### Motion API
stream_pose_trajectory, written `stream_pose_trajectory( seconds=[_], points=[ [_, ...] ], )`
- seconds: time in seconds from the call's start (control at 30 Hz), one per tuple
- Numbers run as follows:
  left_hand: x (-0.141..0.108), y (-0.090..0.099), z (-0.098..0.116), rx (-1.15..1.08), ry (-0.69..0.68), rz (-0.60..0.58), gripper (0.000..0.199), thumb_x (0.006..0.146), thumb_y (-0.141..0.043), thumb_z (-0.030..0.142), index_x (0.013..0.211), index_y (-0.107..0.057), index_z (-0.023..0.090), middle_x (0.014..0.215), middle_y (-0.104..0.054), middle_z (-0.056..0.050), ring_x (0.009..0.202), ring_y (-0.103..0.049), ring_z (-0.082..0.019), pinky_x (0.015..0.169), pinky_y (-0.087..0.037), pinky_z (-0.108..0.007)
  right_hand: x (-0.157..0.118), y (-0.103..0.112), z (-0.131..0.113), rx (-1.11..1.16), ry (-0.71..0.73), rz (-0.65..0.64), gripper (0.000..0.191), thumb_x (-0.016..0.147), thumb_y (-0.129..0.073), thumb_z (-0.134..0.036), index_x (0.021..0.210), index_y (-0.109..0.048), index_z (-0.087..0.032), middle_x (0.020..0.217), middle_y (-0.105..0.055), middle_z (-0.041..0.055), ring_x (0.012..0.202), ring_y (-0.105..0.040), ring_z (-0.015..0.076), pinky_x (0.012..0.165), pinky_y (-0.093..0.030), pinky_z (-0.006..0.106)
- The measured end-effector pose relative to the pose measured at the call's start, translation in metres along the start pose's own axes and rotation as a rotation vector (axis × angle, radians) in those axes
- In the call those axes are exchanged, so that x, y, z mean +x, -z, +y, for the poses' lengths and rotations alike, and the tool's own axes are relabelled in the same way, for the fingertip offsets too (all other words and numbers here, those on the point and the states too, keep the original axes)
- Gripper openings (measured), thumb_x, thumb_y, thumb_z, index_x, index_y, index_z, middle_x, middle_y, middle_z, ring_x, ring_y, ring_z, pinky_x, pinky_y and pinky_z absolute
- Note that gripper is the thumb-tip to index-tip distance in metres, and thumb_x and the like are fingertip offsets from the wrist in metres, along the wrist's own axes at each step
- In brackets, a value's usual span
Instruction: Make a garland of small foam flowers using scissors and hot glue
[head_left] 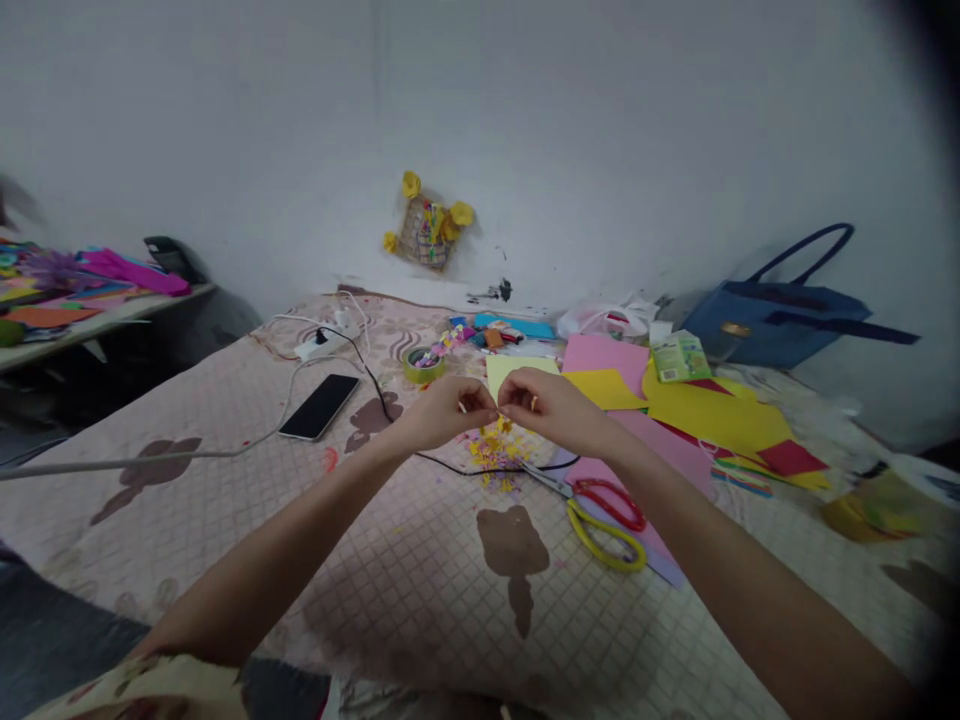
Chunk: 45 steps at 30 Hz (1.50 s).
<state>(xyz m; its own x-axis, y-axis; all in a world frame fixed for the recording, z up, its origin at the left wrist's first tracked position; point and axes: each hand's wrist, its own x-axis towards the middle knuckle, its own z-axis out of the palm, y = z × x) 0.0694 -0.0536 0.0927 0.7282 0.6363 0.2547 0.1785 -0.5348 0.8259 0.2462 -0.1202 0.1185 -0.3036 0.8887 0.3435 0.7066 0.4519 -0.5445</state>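
My left hand (452,410) and my right hand (546,402) meet fingertip to fingertip over the middle of the table. Both are closed in a pinch, and whatever lies between the fingers is too small to make out. Just below them is a pile of tiny yellow and purple paper bits (496,452). Scissors (600,515) with one red and one yellow handle lie to the right, their blades pointing at the pile. A pale yellow sheet (517,370) is partly hidden behind my hands.
A phone (320,407) and a power strip (328,338) with cables lie left. Behind my hands sits a tape roll (422,366). Coloured paper (709,415), a small green-white box (679,356) and a blue handbag (780,320) are right. A black cable crosses beside the pile.
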Motion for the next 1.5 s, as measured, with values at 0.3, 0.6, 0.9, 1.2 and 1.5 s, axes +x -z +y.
stream_pose_trajectory(
  seconds=[0.3,0.6,0.9,1.2,1.5],
  points=[
    [0.018,0.013,0.017,-0.321,0.055,0.072,0.017,0.071,-0.066,0.029,0.071,-0.059,0.014,0.062,-0.052,0.003,0.058,-0.045,-0.007,0.056,-0.034,-0.021,-0.031,-0.06,0.031,1.093,-0.359,0.417,0.036,0.083,-0.049,-0.054,0.101,-0.057,-0.024,0.113,-0.055,0.004,0.048,-0.046,0.0045,0.039,-0.038,0.02],
    [0.035,0.018,0.011,-0.354,0.092,0.094,0.016,0.069,-0.067,0.029,0.072,-0.06,0.015,0.066,-0.057,0.003,0.062,-0.05,-0.008,0.061,-0.038,-0.022,-0.008,-0.096,0.014,1.308,-0.373,0.31,0.033,0.07,-0.07,-0.04,0.095,-0.061,-0.021,0.081,-0.06,-0.0017,0.044,-0.039,0.0037,0.038,-0.038,0.017],
    [0.041,0.023,-0.006,-0.43,0.209,0.121,0.017,0.071,-0.067,0.031,0.073,-0.058,0.016,0.074,-0.064,0.0,0.067,-0.054,-0.008,0.059,-0.036,-0.02,-0.012,-0.102,0.025,1.219,-0.429,0.342,0.029,0.069,-0.07,-0.041,0.084,-0.062,-0.017,0.063,-0.058,-0.0042,0.04,-0.041,0.0036,0.037,-0.04,0.016],
    [0.054,0.03,-0.013,-0.55,0.288,0.145,0.021,0.065,-0.07,0.024,0.082,-0.061,0.017,0.073,-0.06,0.001,0.065,-0.055,-0.007,0.058,-0.038,-0.019,-0.018,-0.103,0.03,1.02,-0.405,0.368,0.029,0.074,-0.064,-0.046,0.068,-0.056,-0.018,0.056,-0.057,-0.0043,0.034,-0.042,0.0047,0.031,-0.033,0.017],
    [0.058,0.039,-0.007,-0.218,0.124,0.049,0.02,0.069,-0.066,0.025,0.086,-0.065,0.015,0.069,-0.061,0.001,0.057,-0.049,-0.007,0.053,-0.036,-0.02,-0.026,-0.099,0.034,0.856,-0.379,0.394,0.027,0.079,-0.06,-0.043,0.066,-0.056,-0.019,0.054,-0.053,-0.0042,0.037,-0.042,0.0071,0.034,-0.035,0.02]
  ],
)
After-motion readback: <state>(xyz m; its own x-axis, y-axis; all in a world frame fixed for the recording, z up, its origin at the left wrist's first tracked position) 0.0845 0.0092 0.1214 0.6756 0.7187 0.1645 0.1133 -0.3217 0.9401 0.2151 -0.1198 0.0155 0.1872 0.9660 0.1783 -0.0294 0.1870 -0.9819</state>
